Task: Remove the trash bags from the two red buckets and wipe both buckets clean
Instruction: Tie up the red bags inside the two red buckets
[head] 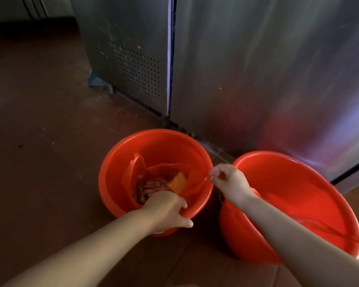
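The big steel cabinet (257, 69) stands behind, and in front of it two red buckets sit on the brown floor (39, 121), near each other but not touching as far as I can see. The right bucket (323, 172) leans a little toward the person and has a thin red bag (319, 222) lying inside, with one strip hanging over the near rim. The left bucket (120, 162) stands upright and holds the other red bag (166, 168), slack and open, with some waste (151, 187) in the bottom. The step here seems to be lifting this bag out. To do it well, I think both handles should be gathered and raised together, slowly, so the waste stays inside. The left hand (166, 210) grips the near rim of the left bucket, thumb outside and fingers curled inside; whether they also catch the bag I cannot tell. The right hand (228, 181) hovers between the buckets, wrist bent, pinching a stretched bag handle (203, 180) with curled fingers.
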Motion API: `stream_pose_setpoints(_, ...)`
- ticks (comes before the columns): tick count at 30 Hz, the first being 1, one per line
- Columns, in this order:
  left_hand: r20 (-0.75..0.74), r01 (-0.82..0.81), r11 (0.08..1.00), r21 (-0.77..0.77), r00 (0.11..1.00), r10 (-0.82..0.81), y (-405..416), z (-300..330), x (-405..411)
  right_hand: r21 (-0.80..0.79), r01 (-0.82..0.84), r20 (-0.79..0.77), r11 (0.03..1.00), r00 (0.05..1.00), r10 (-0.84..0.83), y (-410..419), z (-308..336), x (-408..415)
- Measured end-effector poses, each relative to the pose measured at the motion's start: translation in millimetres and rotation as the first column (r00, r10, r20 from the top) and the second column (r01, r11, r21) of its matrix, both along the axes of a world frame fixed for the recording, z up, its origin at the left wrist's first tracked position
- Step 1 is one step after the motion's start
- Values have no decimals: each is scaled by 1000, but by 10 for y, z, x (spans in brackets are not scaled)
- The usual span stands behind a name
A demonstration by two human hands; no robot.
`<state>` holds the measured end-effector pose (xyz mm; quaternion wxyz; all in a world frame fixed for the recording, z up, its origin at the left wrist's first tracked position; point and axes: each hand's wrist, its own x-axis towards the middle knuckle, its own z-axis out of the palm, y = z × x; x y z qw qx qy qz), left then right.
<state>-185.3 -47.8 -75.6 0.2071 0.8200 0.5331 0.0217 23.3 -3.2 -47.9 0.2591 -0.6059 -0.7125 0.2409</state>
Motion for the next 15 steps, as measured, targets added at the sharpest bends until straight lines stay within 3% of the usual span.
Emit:
stream_pose_setpoints(5, 112, -15, 999, 53, 994, 9, -155, -8, 3, -40, -29, 60, 999, 998, 31, -35, -18, -102)
stream_pose_setpoints(7, 179, -48, 986, 160, 984, 19, -217, 107, -103, -41, -39, 100, 998, 994, 43, -15, -17, -137)
stream_pose_setpoints(9, 215, -112, 898, 425, 976, 20, -221, 205, -269, -38, -45, 141, 998, 989, 49, -5, -28, -165)
stream_pose_setpoints(11, 231, -206, 745, 635, 970, 71, -183, 307, -475, -31, -32, 151, 999, 988, 36, -2, -36, -188)
stream_pose_setpoints(13, 179, -283, 663, 693, 958, 222, -94, 399, -690, -48, 1, 129, 999, 992, 5, 6, -13, -223)
stream_pose_setpoints(15, 75, -361, 679, 639, 908, 412, -3, 490, -864, -73, 28, 35, 997, 999, -26, 46, 48, -285)
